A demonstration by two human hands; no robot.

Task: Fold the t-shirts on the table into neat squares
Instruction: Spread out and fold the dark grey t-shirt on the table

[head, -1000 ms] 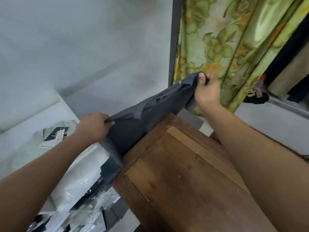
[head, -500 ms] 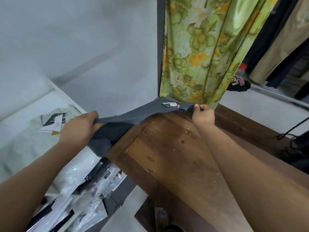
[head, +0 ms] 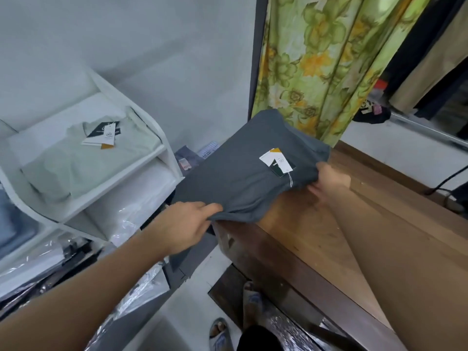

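One grey t-shirt [head: 235, 178] (two hands [head: 186, 225] [head: 329, 179])

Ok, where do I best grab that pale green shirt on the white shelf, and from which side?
Probably by its near folded edge, from the open front of the white shelf. The pale green shirt lies flat, tags at the far end, with the shelf's curved frame rising along its far side.
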